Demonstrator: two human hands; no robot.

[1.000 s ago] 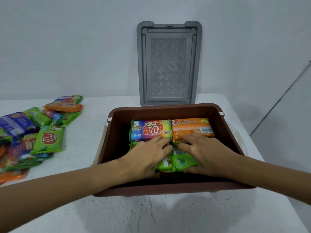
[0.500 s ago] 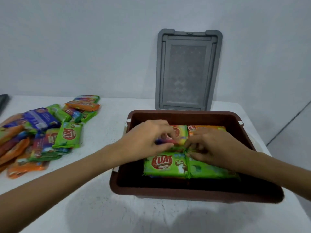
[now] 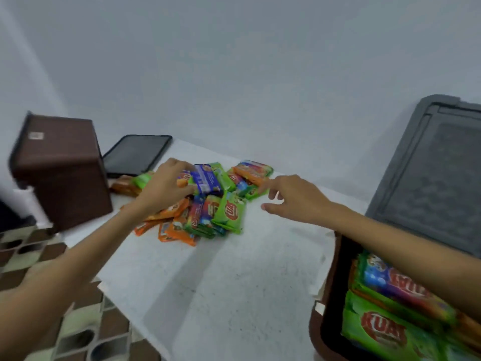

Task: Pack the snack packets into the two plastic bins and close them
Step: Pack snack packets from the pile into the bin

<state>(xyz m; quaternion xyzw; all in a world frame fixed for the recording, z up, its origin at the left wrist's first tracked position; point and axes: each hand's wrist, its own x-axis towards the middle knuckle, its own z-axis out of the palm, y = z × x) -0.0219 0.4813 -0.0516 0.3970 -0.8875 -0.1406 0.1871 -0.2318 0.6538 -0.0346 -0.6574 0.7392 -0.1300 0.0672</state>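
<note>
A loose pile of snack packets (image 3: pixel 205 204) in green, orange and blue lies on the white table (image 3: pixel 234 282). My left hand (image 3: pixel 164 186) is on the pile's left side, its fingers and thumb curled round an orange packet next to a blue packet (image 3: pixel 207 179). My right hand (image 3: pixel 294 198) hovers at the pile's right edge with fingers spread, holding nothing. An open brown bin (image 3: pixel 328 295) at the lower right holds packed packets (image 3: pixel 385 332); my right forearm crosses above it. A second brown bin (image 3: pixel 62 173) sits at the far left of the table.
A grey lid (image 3: pixel 432 178) leans upright against the wall behind the open bin. A flat black panel (image 3: pixel 135 153) lies behind the pile next to the second bin. The table's left edge drops to a patterned tile floor (image 3: pixel 52 334).
Both hands left the open bin and moved left to the loose pile. The view swung left, bringing the second bin and black panel into sight.
</note>
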